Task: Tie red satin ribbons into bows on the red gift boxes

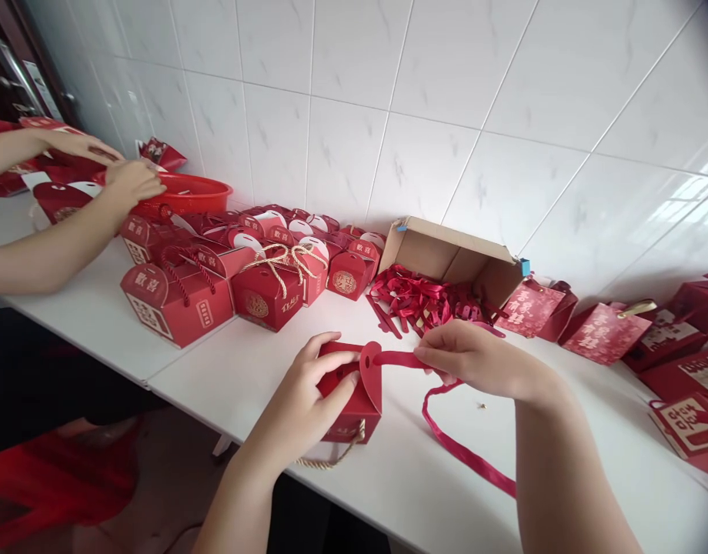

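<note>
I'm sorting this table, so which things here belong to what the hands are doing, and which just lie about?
In hand: small red box, steadied by the left hand; red ribbon, pinched by the right hand at the box's flap.

Lying about: cardboard box spilling ribbons, finished boxes, red basin, another person's hands.

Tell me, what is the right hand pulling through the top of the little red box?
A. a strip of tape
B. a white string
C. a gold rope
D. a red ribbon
D: the right hand pinches a red ribbon that runs through the top flap of the little red box, which the left hand steadies on the table.
</note>
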Motion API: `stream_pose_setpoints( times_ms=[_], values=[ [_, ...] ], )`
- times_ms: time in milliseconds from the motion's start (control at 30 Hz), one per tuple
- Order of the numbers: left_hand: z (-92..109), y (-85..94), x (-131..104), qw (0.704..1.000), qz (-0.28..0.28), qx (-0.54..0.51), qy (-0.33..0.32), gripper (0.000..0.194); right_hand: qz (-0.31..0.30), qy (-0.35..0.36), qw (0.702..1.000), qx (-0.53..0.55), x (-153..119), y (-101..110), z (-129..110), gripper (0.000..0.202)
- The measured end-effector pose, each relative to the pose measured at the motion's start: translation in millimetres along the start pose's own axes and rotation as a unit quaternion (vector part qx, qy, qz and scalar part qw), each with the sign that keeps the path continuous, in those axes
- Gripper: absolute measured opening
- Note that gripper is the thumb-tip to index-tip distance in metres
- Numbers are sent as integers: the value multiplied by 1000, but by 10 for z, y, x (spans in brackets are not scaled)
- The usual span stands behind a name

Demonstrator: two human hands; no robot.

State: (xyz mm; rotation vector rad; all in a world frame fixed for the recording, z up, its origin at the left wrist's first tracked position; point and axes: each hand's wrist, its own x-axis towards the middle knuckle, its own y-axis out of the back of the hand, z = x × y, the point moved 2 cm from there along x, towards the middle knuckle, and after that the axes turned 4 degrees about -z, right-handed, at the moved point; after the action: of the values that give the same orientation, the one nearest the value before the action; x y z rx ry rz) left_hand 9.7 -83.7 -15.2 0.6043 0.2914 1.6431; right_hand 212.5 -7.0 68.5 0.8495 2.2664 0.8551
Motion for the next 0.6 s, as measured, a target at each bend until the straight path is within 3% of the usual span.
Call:
stream_pose_setpoints(
  times_ms=[167, 333, 600],
  values=[
    [1, -9, -5, 1000, -2, 5, 2, 27, -17, -16, 999, -47, -13, -18, -15, 31],
    [-11, -13, 12, 1000, 2, 12, -2, 25, 45, 35, 998, 10, -80, 46, -73, 32],
    [-20, -21, 12, 1000, 7, 6, 12, 25, 25, 37, 998, 43, -64, 38, -92, 33]
  ],
)
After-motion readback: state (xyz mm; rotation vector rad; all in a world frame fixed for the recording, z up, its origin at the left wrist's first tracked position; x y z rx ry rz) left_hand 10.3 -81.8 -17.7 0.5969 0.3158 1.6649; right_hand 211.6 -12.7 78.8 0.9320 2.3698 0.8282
